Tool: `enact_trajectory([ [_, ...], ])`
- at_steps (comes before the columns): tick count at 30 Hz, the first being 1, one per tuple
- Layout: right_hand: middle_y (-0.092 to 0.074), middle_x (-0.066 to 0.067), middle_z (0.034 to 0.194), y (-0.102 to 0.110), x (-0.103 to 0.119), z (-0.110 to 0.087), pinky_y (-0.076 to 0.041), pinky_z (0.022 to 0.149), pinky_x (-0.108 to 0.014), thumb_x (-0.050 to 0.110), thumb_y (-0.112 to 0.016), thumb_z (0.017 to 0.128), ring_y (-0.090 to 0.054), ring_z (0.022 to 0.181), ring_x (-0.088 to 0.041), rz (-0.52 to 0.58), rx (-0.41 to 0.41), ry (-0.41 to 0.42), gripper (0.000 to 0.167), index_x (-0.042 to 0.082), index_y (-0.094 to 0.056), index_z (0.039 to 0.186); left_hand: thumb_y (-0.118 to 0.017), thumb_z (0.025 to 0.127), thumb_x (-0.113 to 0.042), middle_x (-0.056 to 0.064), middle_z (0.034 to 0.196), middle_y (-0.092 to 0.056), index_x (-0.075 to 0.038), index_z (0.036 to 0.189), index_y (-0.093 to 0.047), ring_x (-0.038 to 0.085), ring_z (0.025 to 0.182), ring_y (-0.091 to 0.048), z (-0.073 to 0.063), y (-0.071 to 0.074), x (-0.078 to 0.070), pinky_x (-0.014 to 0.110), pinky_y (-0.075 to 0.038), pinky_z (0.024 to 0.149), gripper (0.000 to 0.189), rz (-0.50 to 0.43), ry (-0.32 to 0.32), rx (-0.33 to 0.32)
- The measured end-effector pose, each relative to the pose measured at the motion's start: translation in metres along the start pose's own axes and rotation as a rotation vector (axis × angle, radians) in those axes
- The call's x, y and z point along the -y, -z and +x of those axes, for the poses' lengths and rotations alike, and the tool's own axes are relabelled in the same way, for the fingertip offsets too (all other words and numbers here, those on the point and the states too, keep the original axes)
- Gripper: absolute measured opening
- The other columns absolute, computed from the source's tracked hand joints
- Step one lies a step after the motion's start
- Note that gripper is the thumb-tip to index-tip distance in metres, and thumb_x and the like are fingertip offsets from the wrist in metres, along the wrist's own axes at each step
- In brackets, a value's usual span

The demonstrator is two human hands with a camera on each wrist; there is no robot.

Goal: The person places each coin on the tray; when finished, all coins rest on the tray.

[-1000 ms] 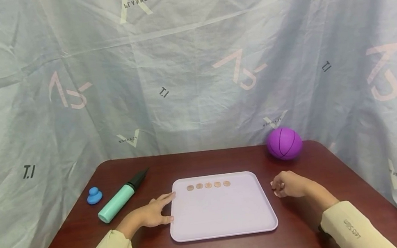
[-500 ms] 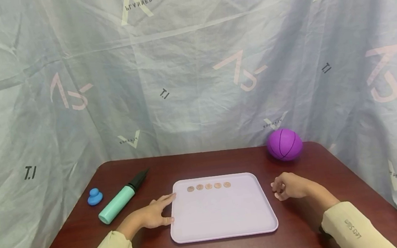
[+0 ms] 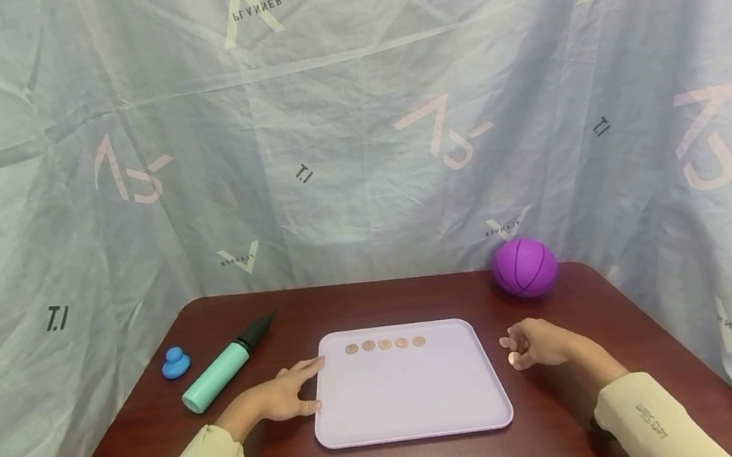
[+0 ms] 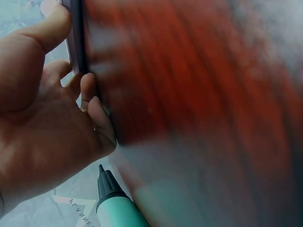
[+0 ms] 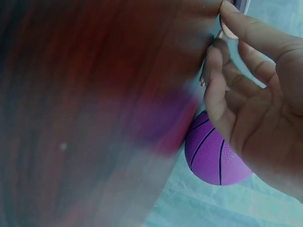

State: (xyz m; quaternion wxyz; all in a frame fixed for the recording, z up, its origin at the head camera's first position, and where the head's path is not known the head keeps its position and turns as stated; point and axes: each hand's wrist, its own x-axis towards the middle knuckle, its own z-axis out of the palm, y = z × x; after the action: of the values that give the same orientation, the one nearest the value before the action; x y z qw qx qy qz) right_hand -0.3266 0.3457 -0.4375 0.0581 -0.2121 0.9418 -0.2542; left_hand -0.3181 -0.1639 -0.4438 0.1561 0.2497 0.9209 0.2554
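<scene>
A pale lilac tray [image 3: 410,394] lies on the table, with several copper coins [image 3: 385,344] in a row along its far side. My left hand [image 3: 281,395] is spread at the tray's left edge, thumb and fingertips touching the rim. To the right of the tray, my right hand [image 3: 539,342] is low over the table with bent fingers. It holds copper coins at its fingertips: one coin [image 5: 229,31] shows against the thumb in the right wrist view, and thin coin edges show by the other fingers. The palm hides any others in the head view.
A mint green hand pump [image 3: 219,372] with a black nozzle lies left of the tray, beside a blue rubber duck [image 3: 175,364]. At the back right sits a purple ball [image 3: 525,268]. Grey printed cloth [image 3: 354,131] hangs behind the dark red table [image 3: 375,303].
My right thumb has moved slightly away from the fingers, and coins at the fingertips show more. The left hand, the tray and the coin row stay put.
</scene>
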Motion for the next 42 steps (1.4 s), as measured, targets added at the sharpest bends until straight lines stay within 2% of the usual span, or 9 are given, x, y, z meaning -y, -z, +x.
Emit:
enact_trajectory([
  [7,-0.069,-0.013,0.109,0.001,0.001,-0.002,-0.049,0.05,-0.033,0.003,-0.082,0.076,-0.057,0.068,-0.016,0.136,0.036,-0.051,0.026,0.004,-0.064,0.095,-0.07,0.092,-0.031,0.018,0.159,-0.025,-0.01,0.157,-0.027,0.057,0.14,-0.02,0.001,0.001,0.001,0.069,-0.023,0.107,0.081,0.028,-0.012,0.018],
  [13,-0.069,-0.01,0.092,0.001,0.002,-0.006,-0.049,0.05,-0.031,-0.002,-0.079,0.072,-0.058,0.064,-0.013,0.122,0.066,-0.032,0.024,0.003,-0.066,0.091,-0.073,0.09,-0.032,0.013,0.159,-0.028,-0.012,0.156,-0.03,0.055,0.14,-0.021,0.003,0.0,0.0,0.068,-0.025,0.107,0.082,0.018,0.019,0.004],
  [17,-0.068,-0.008,0.087,0.0,0.003,-0.005,-0.05,0.049,-0.032,0.003,-0.081,0.073,-0.059,0.065,-0.015,0.062,0.028,-0.059,0.02,0.006,-0.069,0.089,-0.071,0.091,-0.031,0.015,0.159,-0.027,-0.012,0.157,-0.028,0.056,0.14,-0.02,0.004,0.001,0.0,0.069,-0.023,0.108,0.081,0.036,0.001,0.007],
  [20,-0.07,-0.01,0.096,-0.001,0.003,-0.002,-0.051,0.047,-0.033,0.011,-0.083,0.075,-0.064,0.074,-0.019,0.018,0.005,-0.042,0.016,0.009,-0.071,0.085,-0.069,0.093,-0.031,0.016,0.16,-0.024,-0.012,0.158,-0.025,0.056,0.14,-0.019,0.003,0.0,0.002,0.069,-0.022,0.108,0.081,0.049,-0.005,0.021],
  [22,-0.072,-0.008,0.098,0.0,0.002,0.0,-0.052,0.052,-0.032,0.016,-0.084,0.075,-0.067,0.082,-0.02,-0.018,-0.003,-0.012,0.015,0.011,-0.072,0.082,-0.069,0.093,-0.031,0.017,0.16,-0.024,-0.011,0.158,-0.025,0.057,0.14,-0.019,0.002,-0.001,0.002,0.069,-0.022,0.108,0.081,0.048,-0.006,0.024],
  [25,-0.073,-0.001,0.093,-0.001,0.001,0.003,-0.053,0.062,-0.029,0.02,-0.084,0.076,-0.067,0.086,-0.014,-0.069,-0.04,0.037,0.015,0.012,-0.073,0.082,-0.07,0.092,-0.032,0.016,0.16,-0.025,-0.011,0.157,-0.026,0.057,0.14,-0.019,0.001,-0.001,0.001,0.069,-0.022,0.108,0.081,0.039,-0.002,0.023],
  [27,-0.071,0.005,0.084,0.0,0.003,0.004,-0.051,0.067,-0.027,0.022,-0.084,0.077,-0.064,0.079,-0.01,-0.091,-0.063,0.056,0.016,0.012,-0.074,0.084,-0.072,0.091,-0.03,0.015,0.159,-0.026,-0.01,0.156,-0.029,0.058,0.139,-0.02,0.001,0.0,0.0,0.069,-0.023,0.107,0.081,0.029,-0.002,0.012],
  [33,-0.062,0.009,0.069,-0.001,0.014,0.008,-0.048,0.058,-0.026,0.025,-0.081,0.082,-0.055,0.064,-0.008,-0.089,-0.094,0.086,0.013,0.016,-0.072,0.08,-0.073,0.09,-0.029,0.013,0.159,-0.028,-0.011,0.156,-0.03,0.057,0.139,-0.021,-0.001,0.0,-0.002,0.069,-0.024,0.107,0.081,0.035,0.009,0.006],
  [42,-0.063,0.011,0.072,-0.01,0.034,0.025,-0.05,0.064,-0.027,0.018,-0.084,0.077,-0.057,0.07,-0.009,-0.084,-0.209,0.091,0.015,0.016,-0.071,0.083,-0.073,0.09,-0.029,0.014,0.159,-0.028,-0.01,0.156,-0.03,0.056,0.139,-0.023,0.0,0.0,-0.003,0.068,-0.024,0.107,0.081,0.038,0.004,0.004],
])
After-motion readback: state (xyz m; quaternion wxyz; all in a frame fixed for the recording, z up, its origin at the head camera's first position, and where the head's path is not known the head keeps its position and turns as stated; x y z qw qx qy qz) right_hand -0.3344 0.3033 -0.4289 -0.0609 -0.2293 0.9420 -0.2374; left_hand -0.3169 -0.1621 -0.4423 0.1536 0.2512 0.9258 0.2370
